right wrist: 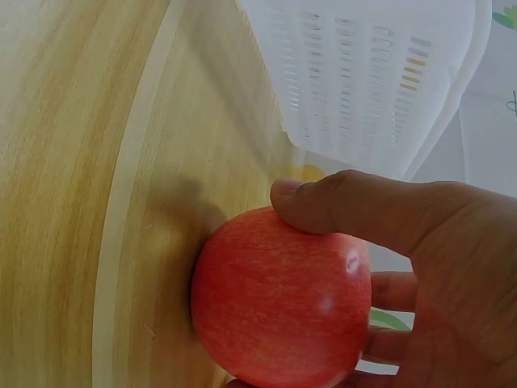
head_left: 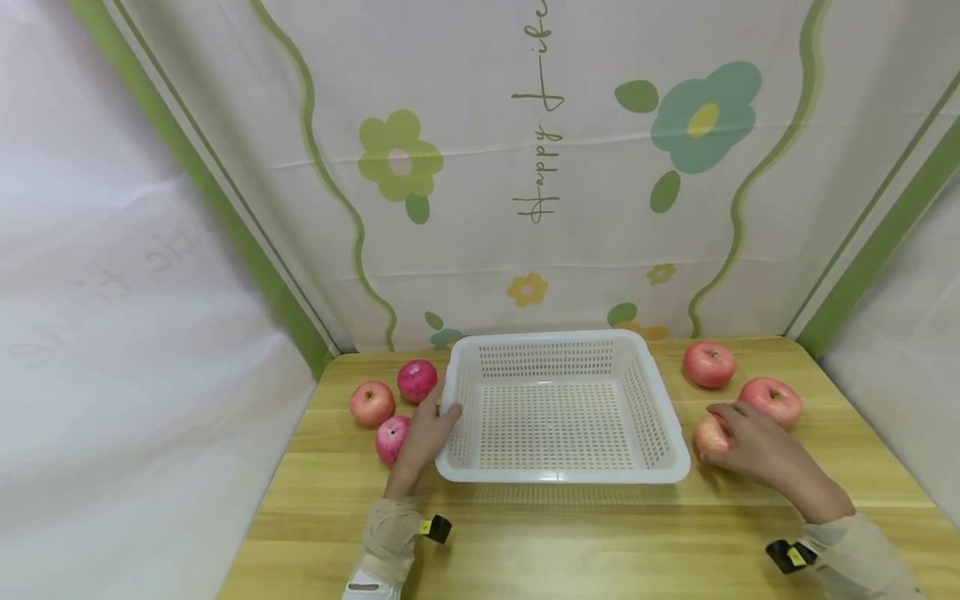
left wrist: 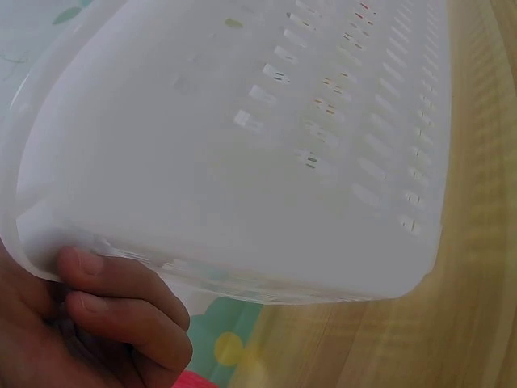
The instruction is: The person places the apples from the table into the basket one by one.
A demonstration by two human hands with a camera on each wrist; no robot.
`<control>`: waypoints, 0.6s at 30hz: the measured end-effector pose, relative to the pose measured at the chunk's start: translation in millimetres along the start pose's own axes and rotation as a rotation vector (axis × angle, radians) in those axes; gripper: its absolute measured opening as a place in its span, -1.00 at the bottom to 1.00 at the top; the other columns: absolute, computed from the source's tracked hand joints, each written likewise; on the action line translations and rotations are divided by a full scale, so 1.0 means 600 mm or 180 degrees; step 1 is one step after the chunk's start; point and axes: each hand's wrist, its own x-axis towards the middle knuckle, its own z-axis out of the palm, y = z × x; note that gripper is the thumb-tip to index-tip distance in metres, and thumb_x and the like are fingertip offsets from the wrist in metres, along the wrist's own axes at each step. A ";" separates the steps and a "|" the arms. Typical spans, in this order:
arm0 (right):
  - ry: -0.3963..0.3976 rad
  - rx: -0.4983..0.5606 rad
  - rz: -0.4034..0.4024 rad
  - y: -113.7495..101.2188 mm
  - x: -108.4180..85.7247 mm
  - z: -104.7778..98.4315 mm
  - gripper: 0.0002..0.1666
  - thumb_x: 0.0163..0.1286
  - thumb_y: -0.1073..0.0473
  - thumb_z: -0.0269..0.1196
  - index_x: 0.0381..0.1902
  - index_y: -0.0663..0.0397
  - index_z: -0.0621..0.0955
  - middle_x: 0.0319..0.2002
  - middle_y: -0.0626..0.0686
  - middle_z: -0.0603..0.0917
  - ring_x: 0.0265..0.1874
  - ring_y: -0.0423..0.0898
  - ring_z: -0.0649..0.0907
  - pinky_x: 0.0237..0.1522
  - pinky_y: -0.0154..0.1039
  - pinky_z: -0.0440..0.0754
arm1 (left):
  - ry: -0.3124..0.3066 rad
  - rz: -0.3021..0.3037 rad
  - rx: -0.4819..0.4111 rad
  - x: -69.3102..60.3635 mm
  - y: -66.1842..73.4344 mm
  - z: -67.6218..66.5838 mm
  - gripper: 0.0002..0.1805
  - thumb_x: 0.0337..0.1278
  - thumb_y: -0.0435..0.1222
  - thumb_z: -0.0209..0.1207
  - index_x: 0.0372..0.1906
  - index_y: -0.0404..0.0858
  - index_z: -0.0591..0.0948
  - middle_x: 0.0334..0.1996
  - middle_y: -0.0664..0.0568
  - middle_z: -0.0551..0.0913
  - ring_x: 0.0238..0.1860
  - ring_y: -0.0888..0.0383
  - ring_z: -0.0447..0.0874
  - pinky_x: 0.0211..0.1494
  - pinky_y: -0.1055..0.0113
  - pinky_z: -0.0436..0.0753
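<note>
A white plastic basket (head_left: 551, 477) with slotted walls stands mid-table. My left hand (head_left: 429, 433) grips its left rim, with the thumb over the edge; the left wrist view shows the fingers of that hand (left wrist: 129, 311) curled beneath the rim. To the right of the basket, my right hand (head_left: 761, 446) holds a red apple (head_left: 711, 435). In the right wrist view the thumb lies across the top of this apple (right wrist: 279, 299) and the other fingers reach round its far side, partly hidden. The apple is at the tabletop, apart from the basket.
Two more apples, one farther back (head_left: 708, 365) and one beside my right hand (head_left: 771, 402), lie on the right. Left of the basket are another apple (head_left: 372, 403) and two magenta round fruits, one behind (head_left: 417, 381) and one in front (head_left: 392, 439). A patterned curtain (head_left: 465, 242) hangs behind the table.
</note>
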 end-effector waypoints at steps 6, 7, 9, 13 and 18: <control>0.0007 0.0000 -0.0010 0.000 0.000 -0.004 -0.10 0.01 -0.04 0.60 0.18 0.47 0.61 0.10 0.50 0.65 0.12 0.43 0.64 0.10 0.36 0.64 | -0.0002 0.0003 0.0005 0.002 -0.001 0.000 -0.26 0.55 -0.25 0.11 0.71 -0.10 0.20 0.17 -0.38 0.69 -0.08 -0.20 0.85 -0.18 0.05 0.86; 0.0001 0.0006 -0.0007 -0.001 0.000 -0.005 -0.10 0.01 -0.04 0.60 0.19 0.47 0.61 0.10 0.50 0.65 0.12 0.43 0.64 0.10 0.36 0.63 | 0.0001 0.0001 0.0010 0.002 -0.001 0.000 -0.26 0.55 -0.25 0.11 0.71 -0.09 0.20 0.17 -0.37 0.69 -0.08 -0.19 0.85 -0.18 0.05 0.86; -0.0001 -0.0002 -0.0005 0.000 0.000 -0.006 -0.10 0.03 -0.05 0.60 0.19 0.46 0.61 0.11 0.50 0.65 0.12 0.44 0.64 0.10 0.36 0.63 | 0.0006 -0.0013 0.0027 0.002 -0.001 -0.001 -0.26 0.55 -0.25 0.11 0.72 -0.07 0.20 0.18 -0.36 0.69 -0.08 -0.16 0.85 -0.18 0.06 0.86; -0.0032 0.0009 0.0022 0.000 0.001 -0.010 -0.09 0.05 -0.06 0.59 0.20 0.47 0.60 0.13 0.52 0.63 0.13 0.45 0.63 0.09 0.38 0.63 | 0.0009 -0.0004 0.0058 0.003 0.000 -0.002 -0.26 0.55 -0.25 0.12 0.72 -0.06 0.19 0.18 -0.36 0.69 -0.10 -0.13 0.84 -0.18 0.06 0.86; -0.0069 -0.0030 0.0066 0.000 0.003 -0.015 -0.13 0.11 -0.07 0.56 0.21 0.46 0.61 0.16 0.54 0.61 0.16 0.47 0.61 0.08 0.41 0.62 | 0.0011 -0.0023 0.0071 0.003 -0.002 -0.002 -0.25 0.55 -0.24 0.12 0.72 -0.05 0.19 0.16 -0.35 0.69 -0.13 -0.10 0.84 -0.18 0.06 0.86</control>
